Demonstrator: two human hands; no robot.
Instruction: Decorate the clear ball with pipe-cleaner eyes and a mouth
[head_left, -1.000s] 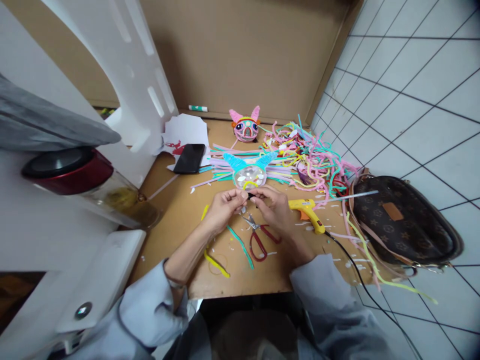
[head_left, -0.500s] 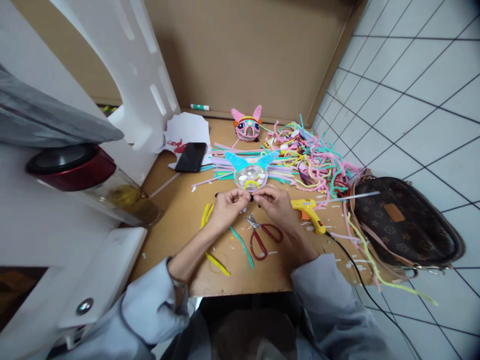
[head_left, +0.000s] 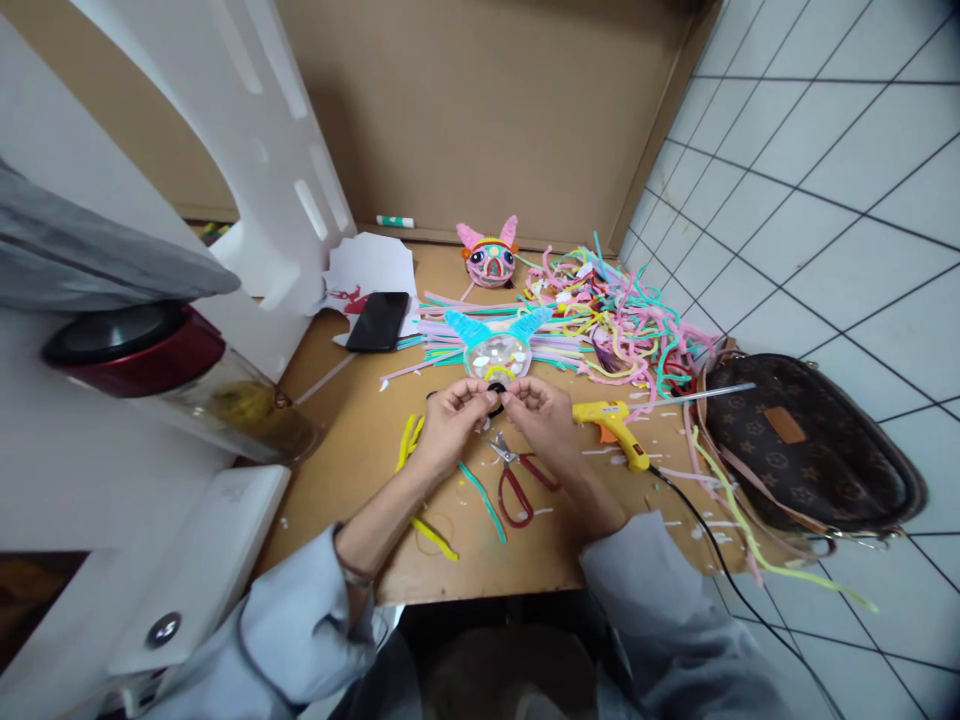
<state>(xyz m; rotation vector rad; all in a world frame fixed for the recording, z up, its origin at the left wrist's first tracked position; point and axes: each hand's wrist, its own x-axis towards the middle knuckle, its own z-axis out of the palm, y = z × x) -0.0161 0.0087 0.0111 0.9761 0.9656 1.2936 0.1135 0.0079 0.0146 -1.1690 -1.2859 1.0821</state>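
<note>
Between the fingertips of both hands is a black pipe cleaner (head_left: 496,399), curved into a small loop. My left hand (head_left: 455,418) pinches its left side, and my right hand (head_left: 538,412) pinches the right; the fingers cover part of it. Just beyond the fingertips stands a clear round ball (head_left: 495,352) with two blue fuzzy ears and a yellow curved strip on its front. Below my hands lie red-handled scissors (head_left: 516,492) with parted blades, beside a short teal pipe cleaner (head_left: 486,508). Bent yellow pipe cleaners (head_left: 435,537) lie by my left forearm.
A yellow glue gun (head_left: 616,425) with a black cord lies right of my hands. Behind are a finished pink-eared head (head_left: 489,262), a tangled pipe cleaner heap (head_left: 630,315), and a phone (head_left: 378,322) on paper. A brown bag (head_left: 814,440) sits right, a glass bottle (head_left: 240,400) left.
The black pipe cleaner, mostly hidden between the fingers before, now shows as a rounded loop. Both hands remain together in front of the ball. The whole view has shifted slightly.
</note>
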